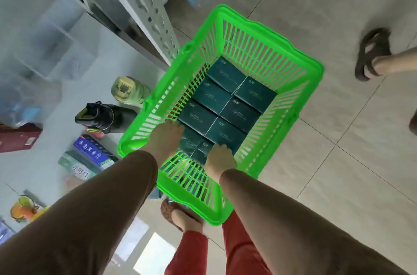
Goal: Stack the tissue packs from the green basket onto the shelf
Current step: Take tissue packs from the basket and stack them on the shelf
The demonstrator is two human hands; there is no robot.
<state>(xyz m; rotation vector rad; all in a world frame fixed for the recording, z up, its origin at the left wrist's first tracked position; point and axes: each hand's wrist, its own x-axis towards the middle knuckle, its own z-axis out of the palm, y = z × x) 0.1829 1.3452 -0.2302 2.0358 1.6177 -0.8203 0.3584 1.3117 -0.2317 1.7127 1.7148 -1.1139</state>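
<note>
A bright green slatted basket [300,65] stands on the tiled floor beside the white shelf [74,85]. Several dark green tissue packs [228,114] lie in two rows on its bottom. Both my hands reach down into the near end of the basket. My left hand [168,137] presses against the left side of the nearest packs [196,148]. My right hand [220,158] lies on their right near corner. The two hands clasp these nearest packs between them, and my fingers hide part of them.
The shelf on the left carries a green-lidded bottle [129,91], a black flask [103,118], boxes [93,150] and clear bins [56,35]. Another person's sandalled foot [372,53] stands at the right. My own feet are under the basket's near end.
</note>
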